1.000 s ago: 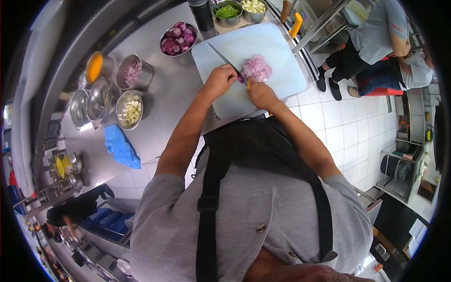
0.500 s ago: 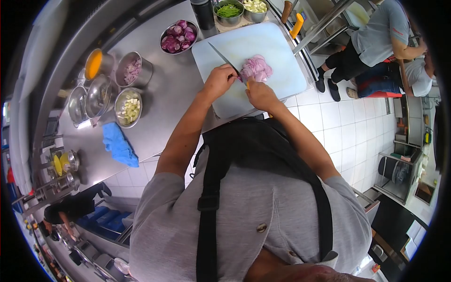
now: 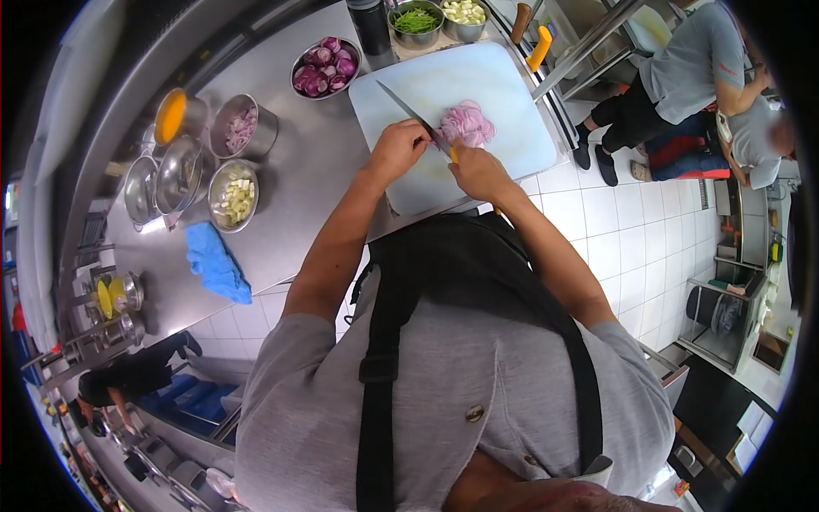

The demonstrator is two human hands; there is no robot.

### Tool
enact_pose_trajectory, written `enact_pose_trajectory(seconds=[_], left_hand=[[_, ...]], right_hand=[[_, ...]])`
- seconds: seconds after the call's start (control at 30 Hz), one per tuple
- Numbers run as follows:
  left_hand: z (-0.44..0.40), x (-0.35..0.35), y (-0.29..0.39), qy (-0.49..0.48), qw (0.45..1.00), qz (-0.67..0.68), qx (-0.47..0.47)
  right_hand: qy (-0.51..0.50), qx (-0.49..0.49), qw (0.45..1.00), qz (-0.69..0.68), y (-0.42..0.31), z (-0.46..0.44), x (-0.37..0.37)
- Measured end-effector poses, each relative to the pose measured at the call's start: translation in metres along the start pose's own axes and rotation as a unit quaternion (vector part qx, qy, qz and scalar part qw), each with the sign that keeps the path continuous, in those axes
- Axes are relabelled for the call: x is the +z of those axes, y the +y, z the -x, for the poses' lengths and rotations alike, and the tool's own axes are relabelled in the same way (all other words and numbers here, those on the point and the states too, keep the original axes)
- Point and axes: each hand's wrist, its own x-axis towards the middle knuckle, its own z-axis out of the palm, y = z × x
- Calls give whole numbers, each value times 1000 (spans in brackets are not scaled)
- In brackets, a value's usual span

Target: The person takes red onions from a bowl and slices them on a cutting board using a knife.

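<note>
Right hand (image 3: 479,173): closed around the yellow handle of the knife (image 3: 405,104); the blade points between 10 and 11 o'clock;
Left hand (image 3: 398,152): bent fingers beside the blade; whether they pinch something, I cannot tell;
Sliced onion (image 3: 467,122): heaped on the white board (image 3: 503,77), at 12 o'clock from the right hand;
Purple onions (image 3: 320,72): in a steel bowl (image 3: 357,65); at 10 o'clock from the board.

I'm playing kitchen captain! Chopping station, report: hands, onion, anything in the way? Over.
Right grip holding knife. Left grip beside knife, hold unclear. Onion slices heaped on cutting board. Possibly in the way: left fingers.
</note>
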Motion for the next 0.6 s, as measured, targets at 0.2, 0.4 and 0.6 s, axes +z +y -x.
enact_pose_trajectory(seconds=[0.2,0.4,0.6], left_hand=[[1,1,0,4,1000,-3,2],[2,1,1,9,1000,0,8],[3,0,4,7,1000,-8,7]], right_hand=[[2,5,1000,0,16,-11,27],[-11,10,1000,-1,-2,2,-3],[-22,12,1000,-5,-2,10,-7]])
